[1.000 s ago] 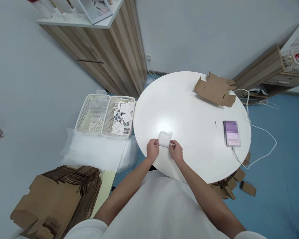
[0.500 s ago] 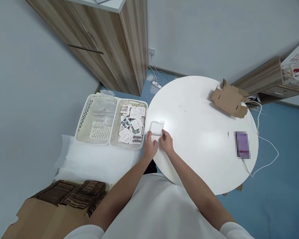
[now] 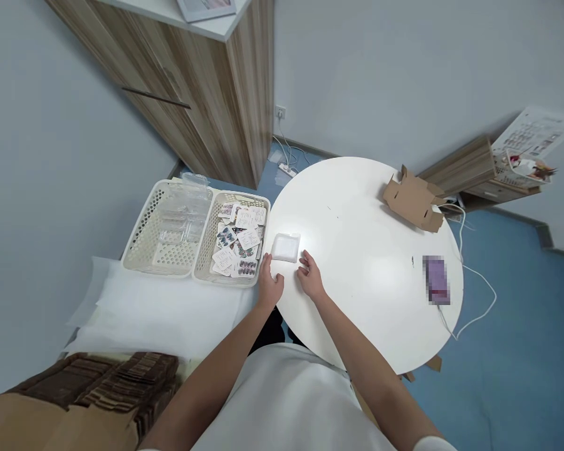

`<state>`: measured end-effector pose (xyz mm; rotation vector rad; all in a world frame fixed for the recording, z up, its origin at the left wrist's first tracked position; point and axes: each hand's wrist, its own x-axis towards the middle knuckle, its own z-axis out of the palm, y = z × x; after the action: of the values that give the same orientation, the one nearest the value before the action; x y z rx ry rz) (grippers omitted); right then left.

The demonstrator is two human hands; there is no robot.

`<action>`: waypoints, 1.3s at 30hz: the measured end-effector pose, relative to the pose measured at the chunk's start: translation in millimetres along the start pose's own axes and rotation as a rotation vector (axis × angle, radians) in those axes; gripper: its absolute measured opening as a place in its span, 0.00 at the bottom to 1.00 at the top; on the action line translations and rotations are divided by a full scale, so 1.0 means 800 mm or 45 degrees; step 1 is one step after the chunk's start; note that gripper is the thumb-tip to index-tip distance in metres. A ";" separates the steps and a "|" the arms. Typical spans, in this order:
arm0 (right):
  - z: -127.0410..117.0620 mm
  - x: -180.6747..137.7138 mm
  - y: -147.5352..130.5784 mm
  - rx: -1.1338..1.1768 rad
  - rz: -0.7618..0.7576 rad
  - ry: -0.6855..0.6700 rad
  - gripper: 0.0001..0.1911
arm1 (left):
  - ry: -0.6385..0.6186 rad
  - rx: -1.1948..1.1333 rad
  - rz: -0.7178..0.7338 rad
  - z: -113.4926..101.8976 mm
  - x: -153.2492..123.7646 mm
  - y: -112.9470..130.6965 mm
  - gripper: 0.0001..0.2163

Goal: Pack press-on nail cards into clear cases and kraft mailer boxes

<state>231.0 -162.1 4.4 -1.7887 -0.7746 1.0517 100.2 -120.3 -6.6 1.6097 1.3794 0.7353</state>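
A small, clear plastic box (image 3: 286, 248) lies flat on the left part of the round white table (image 3: 357, 250). My left hand (image 3: 269, 285) is at the box's near left corner, its fingers stretched out and its thumb apart; whether the fingertips touch the box I cannot tell. Just off the near right side, my right hand (image 3: 311, 277) has bent fingers spread apart with nothing between them. To the left, a white basket (image 3: 198, 272) holds several printed cards (image 3: 245, 238), some bearing rows of dark, patterned pieces.
Another white basket (image 3: 136, 244) holds clear plastic packaging (image 3: 183, 216). White sheets (image 3: 160, 313) lie in front of the baskets. Brown cardboard (image 3: 122, 388) is stacked at lower left. An unfolded carton (image 3: 413, 200) and a blurred purple item (image 3: 437, 280) with a white cable are on the table's right.
Both hands have loosened from the plastic box; the right one has drawn away from it. The box now rests on the table. The camera view has shifted slightly.
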 end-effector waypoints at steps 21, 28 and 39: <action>-0.013 -0.151 0.045 -0.825 -0.732 -0.920 0.27 | -0.204 0.096 -0.260 -0.124 -0.221 0.027 0.18; 0.090 -0.196 -0.007 -1.072 -0.975 -1.236 0.18 | 0.168 0.695 -0.194 -0.220 -0.307 -0.001 0.16; 0.348 -0.320 -0.062 -1.354 -1.388 -1.122 0.17 | 0.370 0.891 -0.517 -0.350 -0.404 -0.096 0.18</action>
<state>-135.0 -248.9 68.5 -1.0955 -2.8193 0.5873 -244.9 -368.2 83.1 1.6729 2.2691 0.2464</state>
